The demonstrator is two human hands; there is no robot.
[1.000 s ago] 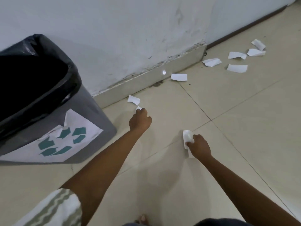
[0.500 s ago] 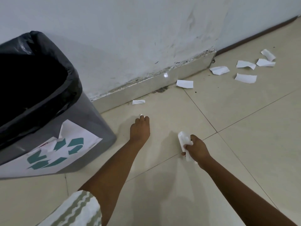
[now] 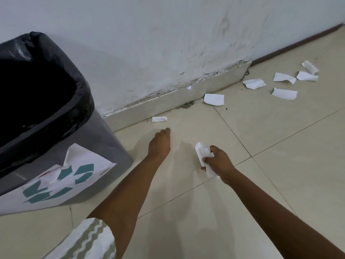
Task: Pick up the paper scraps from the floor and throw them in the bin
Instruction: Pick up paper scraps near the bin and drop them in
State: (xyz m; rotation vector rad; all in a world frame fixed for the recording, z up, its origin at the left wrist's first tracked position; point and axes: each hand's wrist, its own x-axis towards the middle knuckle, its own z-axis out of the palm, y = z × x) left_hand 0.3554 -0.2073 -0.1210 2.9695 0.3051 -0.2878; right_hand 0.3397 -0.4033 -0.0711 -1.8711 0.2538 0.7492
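A grey bin (image 3: pixel 112 146) with a black liner and a recycling label stands at the left. My right hand (image 3: pixel 220 163) is shut on a bunch of white paper scraps (image 3: pixel 202 154), low over the floor. My left hand (image 3: pixel 160 144) reaches forward with its fingers pinched together; the tiny scrap seen at its fingertips earlier is hidden now. A small paper scrap (image 3: pixel 159 119) lies just beyond those fingertips by the skirting. A larger scrap (image 3: pixel 214 99) lies further right, and several more scraps (image 3: pixel 284 93) are scattered at the far right.
A white scuffed wall with a grey skirting (image 3: pixel 186 98) runs behind the bin and the scraps. The floor is beige tile (image 3: pixel 280 174) with thin joints. A striped sleeve (image 3: pixel 87 240) shows at the bottom left.
My left hand closed over the tiny scrap at its fingertips, which no longer shows. My right hand lifted its scraps slightly. The view shifted, so everything sits lower in frame.
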